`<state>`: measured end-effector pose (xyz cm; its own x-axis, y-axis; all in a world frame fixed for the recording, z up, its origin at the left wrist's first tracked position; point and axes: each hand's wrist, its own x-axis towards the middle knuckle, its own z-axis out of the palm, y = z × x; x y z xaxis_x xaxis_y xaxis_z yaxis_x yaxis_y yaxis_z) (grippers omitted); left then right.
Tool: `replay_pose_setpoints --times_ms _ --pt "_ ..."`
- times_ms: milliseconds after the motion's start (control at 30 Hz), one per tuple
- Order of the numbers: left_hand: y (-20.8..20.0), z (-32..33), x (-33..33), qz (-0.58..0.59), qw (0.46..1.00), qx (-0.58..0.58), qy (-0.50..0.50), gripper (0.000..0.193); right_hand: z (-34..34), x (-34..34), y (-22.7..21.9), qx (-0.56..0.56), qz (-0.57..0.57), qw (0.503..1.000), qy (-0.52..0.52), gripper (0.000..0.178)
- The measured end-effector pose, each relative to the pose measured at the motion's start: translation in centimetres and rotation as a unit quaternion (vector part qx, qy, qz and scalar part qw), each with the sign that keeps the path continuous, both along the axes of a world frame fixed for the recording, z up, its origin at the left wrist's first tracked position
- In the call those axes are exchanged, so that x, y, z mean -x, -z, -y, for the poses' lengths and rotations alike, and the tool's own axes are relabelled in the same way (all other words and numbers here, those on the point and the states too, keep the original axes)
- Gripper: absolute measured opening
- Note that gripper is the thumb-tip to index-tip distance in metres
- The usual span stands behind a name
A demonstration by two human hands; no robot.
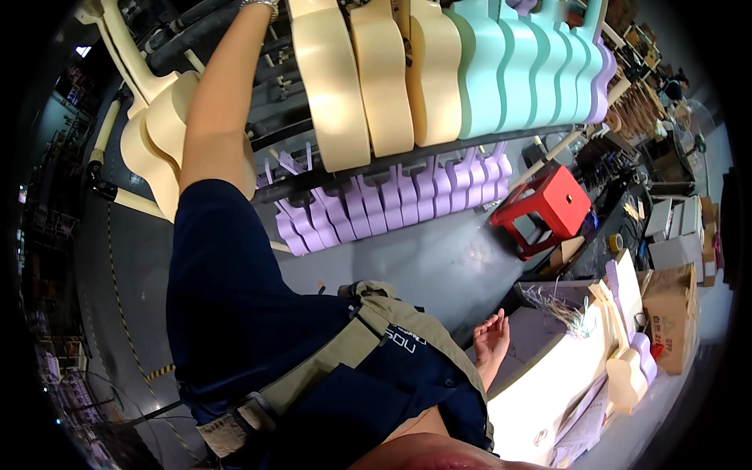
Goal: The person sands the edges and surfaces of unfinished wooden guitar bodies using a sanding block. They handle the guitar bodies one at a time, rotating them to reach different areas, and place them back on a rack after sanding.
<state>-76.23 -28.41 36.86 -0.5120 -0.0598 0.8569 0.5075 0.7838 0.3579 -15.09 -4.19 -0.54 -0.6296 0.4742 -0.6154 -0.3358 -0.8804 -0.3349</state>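
My left forearm (pixel 223 110) reaches up to the top edge, with a bracelet (pixel 258 3) at the wrist; the hand itself is cut off. Around that arm hang guitar bodies: a cream pair (pixel 149 157) to its left and a larger cream guitar body (pixel 333 94) to its right. My right hand (pixel 491 338) is low on the right beside my body, palm up. Its fingers are loosely bent and apart, and nothing shows in them. It is nearest to a pale, brightly lit work surface (pixel 525 399).
Mint guitar bodies (pixel 513 74) continue the rack's upper row; lilac guitar bodies (pixel 392 200) hang below. A red stool (pixel 560 204) stands beyond the rack's right end. At right are a cardboard box (pixel 674 313) and a cream guitar body (pixel 627 380) lying on the work surface.
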Motion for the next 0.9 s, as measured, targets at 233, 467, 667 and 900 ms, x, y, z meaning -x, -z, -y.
replay_pose_setpoints --times_ms 233,467,667,900 --pt "1.0 7.1 -3.5 -0.184 0.978 0.064 -0.067 0.064 -0.8 -0.5 1.7 -0.008 0.003 0.999 -0.036 0.023" --pt "-0.7 23.5 -2.6 -0.205 0.901 0.171 -0.342 0.082 -1.1 1.6 0.2 -0.041 0.050 0.993 -0.097 0.018" --pt "-1.7 23.7 -2.5 -0.203 0.915 0.163 -0.308 0.089 -1.2 3.3 0.6 -0.023 0.027 0.995 -0.096 0.019" --pt "-2.0 24.1 -6.9 -0.056 0.964 -0.096 0.243 0.068 -0.7 3.3 1.8 -0.007 0.047 0.994 -0.102 0.021"
